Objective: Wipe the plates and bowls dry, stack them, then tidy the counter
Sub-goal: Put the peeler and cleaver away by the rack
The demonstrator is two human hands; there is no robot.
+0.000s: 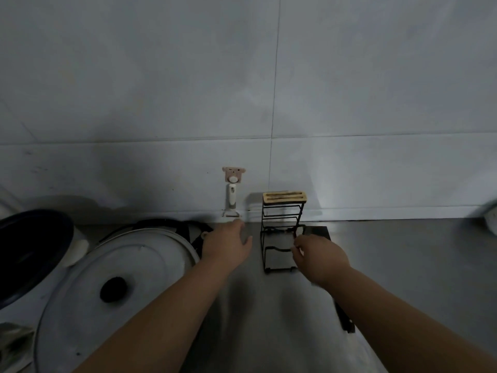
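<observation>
The right hand (312, 254) pinches a wire of the black wire rack (281, 230), which stands on the tabletop (403, 265) by the wall. The left hand (228, 243), fingers straight, holds nothing beside it.

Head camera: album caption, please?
Right hand pinches a black wire rack on the steel counter; left hand open beside it.

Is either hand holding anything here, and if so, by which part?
The right hand appears to pinch the black wire rack by a low wire on its right side. The left hand is open and holds nothing.
</observation>
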